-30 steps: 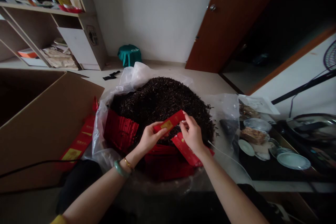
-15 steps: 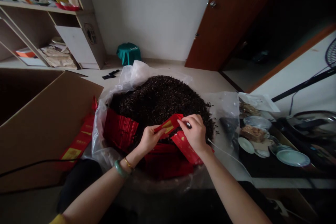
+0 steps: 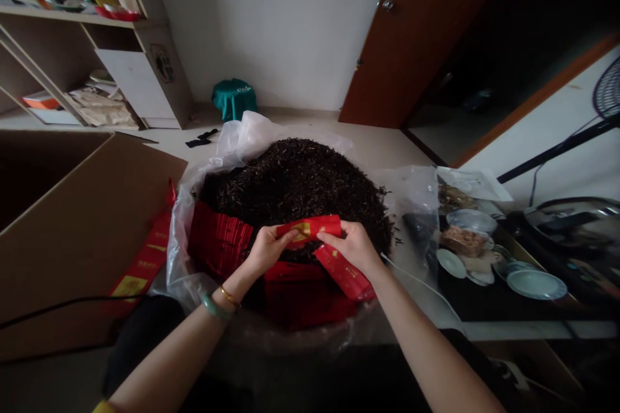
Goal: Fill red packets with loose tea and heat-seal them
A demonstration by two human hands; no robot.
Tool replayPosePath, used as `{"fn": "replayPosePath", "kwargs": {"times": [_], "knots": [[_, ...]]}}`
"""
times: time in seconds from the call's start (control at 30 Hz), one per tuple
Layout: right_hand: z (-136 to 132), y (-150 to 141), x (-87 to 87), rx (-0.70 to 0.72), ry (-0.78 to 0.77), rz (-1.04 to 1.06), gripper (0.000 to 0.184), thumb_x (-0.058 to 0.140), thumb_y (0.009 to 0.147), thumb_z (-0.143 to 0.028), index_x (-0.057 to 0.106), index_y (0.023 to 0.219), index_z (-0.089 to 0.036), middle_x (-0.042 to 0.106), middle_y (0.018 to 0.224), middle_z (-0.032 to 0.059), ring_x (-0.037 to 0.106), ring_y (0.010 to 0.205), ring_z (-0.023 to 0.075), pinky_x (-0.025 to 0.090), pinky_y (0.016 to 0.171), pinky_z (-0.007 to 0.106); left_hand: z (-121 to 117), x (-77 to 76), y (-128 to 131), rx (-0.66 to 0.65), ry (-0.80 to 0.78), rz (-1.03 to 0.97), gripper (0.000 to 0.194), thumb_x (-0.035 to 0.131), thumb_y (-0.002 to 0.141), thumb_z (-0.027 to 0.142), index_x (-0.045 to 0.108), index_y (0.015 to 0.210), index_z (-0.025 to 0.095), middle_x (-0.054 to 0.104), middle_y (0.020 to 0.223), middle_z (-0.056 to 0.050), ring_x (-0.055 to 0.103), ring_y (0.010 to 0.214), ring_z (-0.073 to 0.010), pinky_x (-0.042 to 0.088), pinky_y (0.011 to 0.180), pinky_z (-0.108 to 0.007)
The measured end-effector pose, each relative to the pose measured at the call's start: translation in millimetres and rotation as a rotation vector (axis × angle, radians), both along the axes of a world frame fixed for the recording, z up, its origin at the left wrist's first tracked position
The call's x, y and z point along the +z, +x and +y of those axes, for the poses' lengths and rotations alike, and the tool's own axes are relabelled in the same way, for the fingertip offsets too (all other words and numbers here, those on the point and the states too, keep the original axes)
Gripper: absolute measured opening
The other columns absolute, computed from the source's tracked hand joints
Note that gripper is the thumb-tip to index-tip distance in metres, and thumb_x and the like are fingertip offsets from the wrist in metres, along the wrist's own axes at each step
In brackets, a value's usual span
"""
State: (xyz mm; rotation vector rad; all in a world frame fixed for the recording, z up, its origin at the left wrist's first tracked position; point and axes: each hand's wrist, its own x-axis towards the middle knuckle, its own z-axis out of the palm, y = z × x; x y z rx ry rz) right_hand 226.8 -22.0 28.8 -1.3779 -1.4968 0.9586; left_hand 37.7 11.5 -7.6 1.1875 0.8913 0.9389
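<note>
Both hands work at mid-frame, above the tea. The left hand (image 3: 266, 250), fingers curled and nearly closed, grips the left end of a red foil sachet (image 3: 310, 228). The right hand (image 3: 351, 246), thumb and fingers pinched, grips the right end, so the sachet lies level between them with its gold label toward the left. Whether it holds any leaf cannot be told. From left to right: a cardboard carton (image 3: 82, 226) stands open, with printed red packets (image 3: 143, 264) lying against its side. A clear plastic bag (image 3: 237, 135) holds a broad mound of dried black tea (image 3: 295, 187), which stands high and fills the bag's mouth. A bank of red foil packets (image 3: 217, 246) rests against the mound's near left side, and further red foil (image 3: 300, 300) lies below the hands. A second red sachet (image 3: 345, 273) lies just under the right hand. Their number cannot be counted. Farther right, a pale green plate (image 3: 537, 284) sits among dishes on a dark tabletop.
</note>
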Motion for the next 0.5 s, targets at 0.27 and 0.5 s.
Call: {"fn": "replayPosePath", "kwargs": {"times": [0.27,0.5], "knots": [[-3.7,-12.2,-8.9,0.153,0.015,0.062,0.033,0.066,0.076,-0.037,0.067,0.104,-0.019,0.071,0.105,0.0074,0.065,0.1,0.0243,0.047,0.093,0.041,-1.9,10.8,-3.9,0.102,-0.06,-0.114,0.064,0.05,0.08,0.062,0.062,0.117,0.011,0.072,0.091,-0.009,0.069,0.076,-0.0217,0.058,0.055,-0.029],[-3.5,-15.6,-9.1,0.205,-0.283,0.482,0.039,0.061,0.079,-0.051,0.07,0.103,-0.021,0.072,0.105,0.0054,0.064,0.104,0.0249,0.042,0.1,0.045,2.6,2.5,-7.0,0.068,0.149,0.134,0.061,0.036,0.089,0.058,0.059,0.121,0.011,0.069,0.105,-0.014,0.066,0.093,-0.0262,0.055,0.078,-0.039]]}}
